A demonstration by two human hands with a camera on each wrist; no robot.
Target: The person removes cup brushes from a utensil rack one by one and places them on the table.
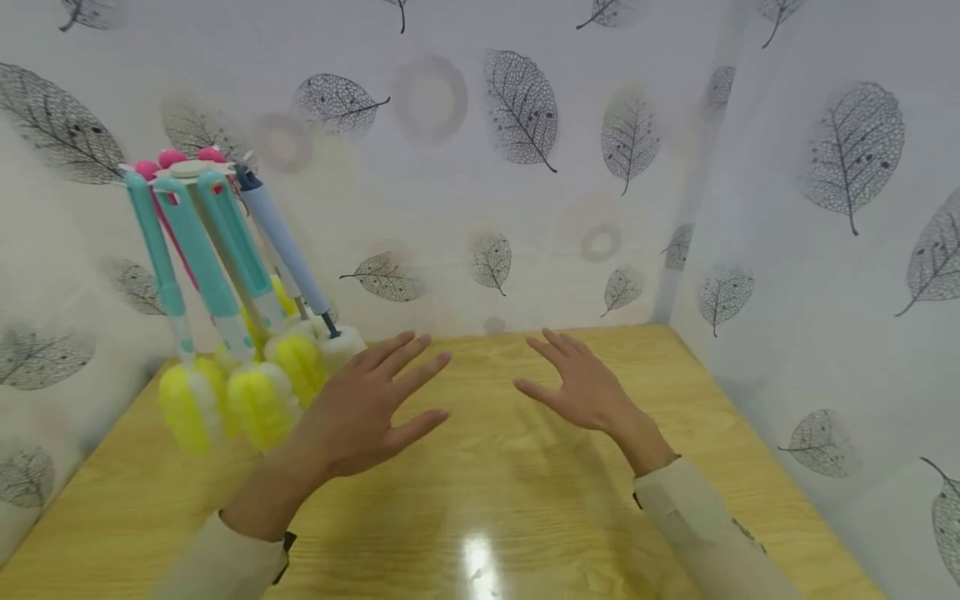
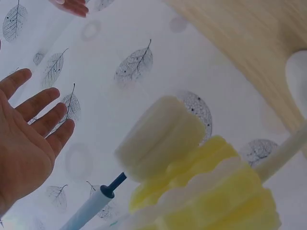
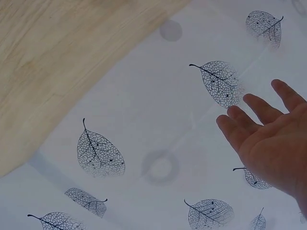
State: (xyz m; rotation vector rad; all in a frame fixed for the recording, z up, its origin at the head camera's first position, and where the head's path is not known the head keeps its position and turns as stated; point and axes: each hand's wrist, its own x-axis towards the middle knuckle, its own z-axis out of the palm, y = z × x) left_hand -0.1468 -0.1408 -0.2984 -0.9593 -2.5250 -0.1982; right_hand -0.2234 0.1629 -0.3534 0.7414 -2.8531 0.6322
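My left hand hovers over the wooden table with fingers spread, holding nothing. My right hand is likewise held above the table on the other side, palm down and fingers extended. Just left of the left hand stands a rack hung with several sponge brushes. Teal-handled brushes with yellow and white sponge heads face me, and a blue-handled brush hangs on the right side. Pink brush handles show behind. In the left wrist view, the yellow sponge sits beside the left palm. The rack's base is hidden.
The wooden table has a light reflection near its front. Pale curtains printed with leaves enclose it at the back and both sides. In the left wrist view, a white rounded object shows at the right edge.
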